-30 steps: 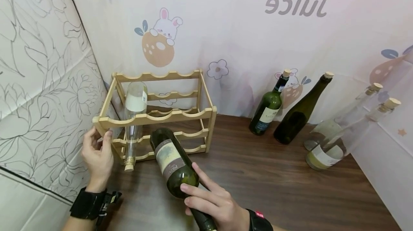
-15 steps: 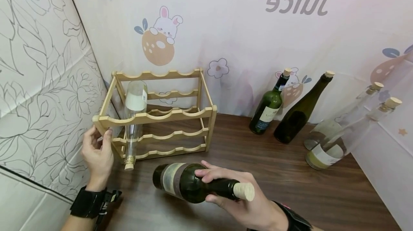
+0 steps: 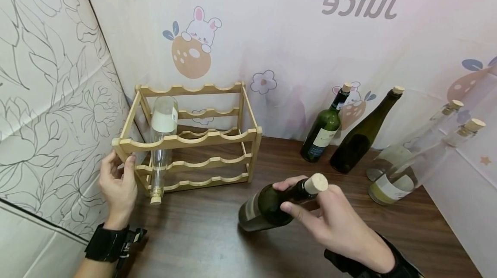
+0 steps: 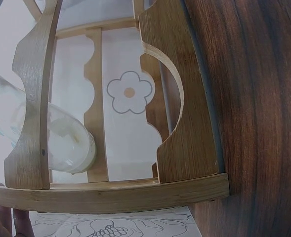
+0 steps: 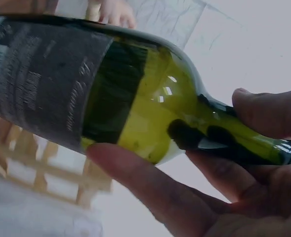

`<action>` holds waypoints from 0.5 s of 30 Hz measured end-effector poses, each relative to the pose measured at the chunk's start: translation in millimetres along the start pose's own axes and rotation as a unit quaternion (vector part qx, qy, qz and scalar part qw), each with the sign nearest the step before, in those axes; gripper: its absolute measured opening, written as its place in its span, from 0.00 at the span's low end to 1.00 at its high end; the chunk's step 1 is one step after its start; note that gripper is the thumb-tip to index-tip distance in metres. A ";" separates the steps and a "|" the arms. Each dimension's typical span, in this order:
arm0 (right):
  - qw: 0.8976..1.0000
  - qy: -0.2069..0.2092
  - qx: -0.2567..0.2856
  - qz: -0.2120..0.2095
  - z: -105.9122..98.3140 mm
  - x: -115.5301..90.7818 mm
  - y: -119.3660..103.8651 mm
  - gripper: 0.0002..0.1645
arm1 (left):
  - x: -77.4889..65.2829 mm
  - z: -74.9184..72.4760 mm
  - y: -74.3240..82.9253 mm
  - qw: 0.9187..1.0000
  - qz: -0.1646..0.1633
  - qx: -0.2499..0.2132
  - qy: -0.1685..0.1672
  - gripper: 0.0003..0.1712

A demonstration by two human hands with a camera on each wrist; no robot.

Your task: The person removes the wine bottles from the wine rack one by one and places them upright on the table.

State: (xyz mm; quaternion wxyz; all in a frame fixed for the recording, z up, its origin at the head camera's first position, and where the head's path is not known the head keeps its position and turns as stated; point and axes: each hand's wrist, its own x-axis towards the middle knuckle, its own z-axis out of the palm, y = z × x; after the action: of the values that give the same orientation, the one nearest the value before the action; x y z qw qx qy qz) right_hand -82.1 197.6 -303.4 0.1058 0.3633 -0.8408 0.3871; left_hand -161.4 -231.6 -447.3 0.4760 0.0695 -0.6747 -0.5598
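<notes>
A dark green wine bottle [image 3: 265, 209] with a cork in its neck leans over the table, base toward the left and cork toward the upper right. My right hand [image 3: 330, 222] grips it by the neck and shoulder; in the right wrist view its dark label [image 5: 41, 79] shows. At the left, my left hand [image 3: 118, 183] holds the front left corner post of a wooden wine rack [image 3: 190, 141], thumb in front and fingers partly hidden behind the post. In the rack's leftmost slot lies a clear glass bottle [image 3: 163, 118], its corked neck pointing to the front.
To the right of the rack stand a green bottle [image 3: 322, 135] with a pale label, a slim dark bottle [image 3: 355, 144] and two clear bottles, the nearer clear bottle [image 3: 392, 187] with a label. Printed cloth walls [image 3: 287, 32] border the brown wooden table [image 3: 186, 235] at back and sides.
The right hand has moved the wine bottle away from the rack's front, to the right, turning it from base-forward to leaning with its cork up. The left hand and rack have stayed put.
</notes>
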 end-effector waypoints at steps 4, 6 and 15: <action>0.997 0.009 -0.068 0.030 -14.2 2.2 7.5 0.20 | 1.2 0.7 1.1 1.000 0.007 -0.012 0.003 0.19; 0.995 0.015 -0.095 0.040 -21.2 2.4 12.5 0.20 | 1.8 0.5 0.8 1.000 0.008 -0.013 0.004 0.19; 0.978 0.021 -0.152 0.141 -52.0 -5.1 39.5 0.12 | 0.8 1.3 -3.3 1.000 -0.007 0.001 0.008 0.21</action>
State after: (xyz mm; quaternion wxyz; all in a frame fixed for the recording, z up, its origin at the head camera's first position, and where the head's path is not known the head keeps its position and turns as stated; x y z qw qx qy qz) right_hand -111.2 255.4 -293.1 0.1221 0.2129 -0.9302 0.2728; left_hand -164.2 -232.3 -449.5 0.4773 0.0790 -0.6707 -0.5623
